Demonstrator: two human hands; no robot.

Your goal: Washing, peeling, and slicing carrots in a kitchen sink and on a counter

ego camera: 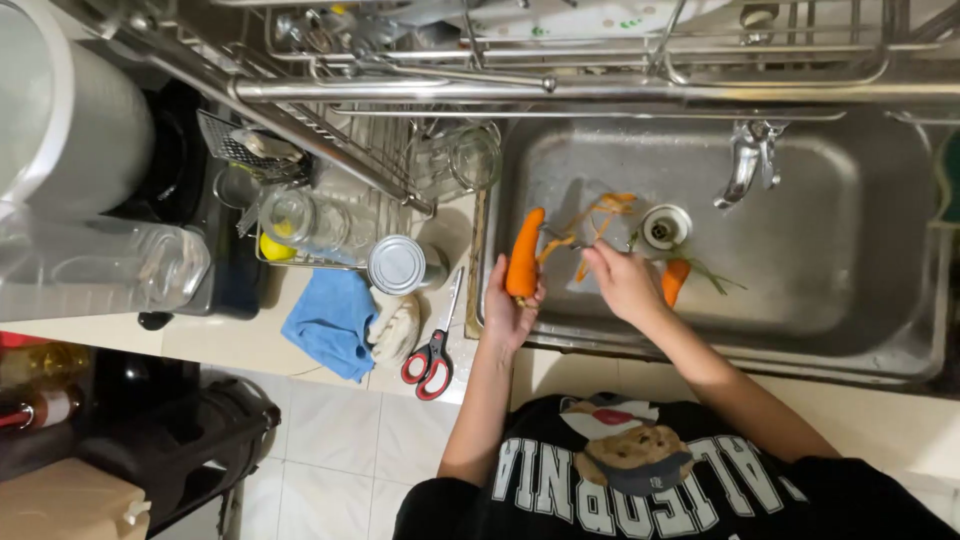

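Two hands over the sink point(880, 300): left hand point(508, 305) grips carrot point(524, 265) near the left rim; right hand point(622, 280) closed on peeler point(562, 243), barely visible. Best stroke away from fingers, peels point(600, 215) dropping into sink.

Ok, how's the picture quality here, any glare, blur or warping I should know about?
Head view: wide-angle warping bends the rack bars and counter edges; glare flares on the steel sink wall and tin can lid; the left hand with the carrot is sharp, the right hand slightly soft.
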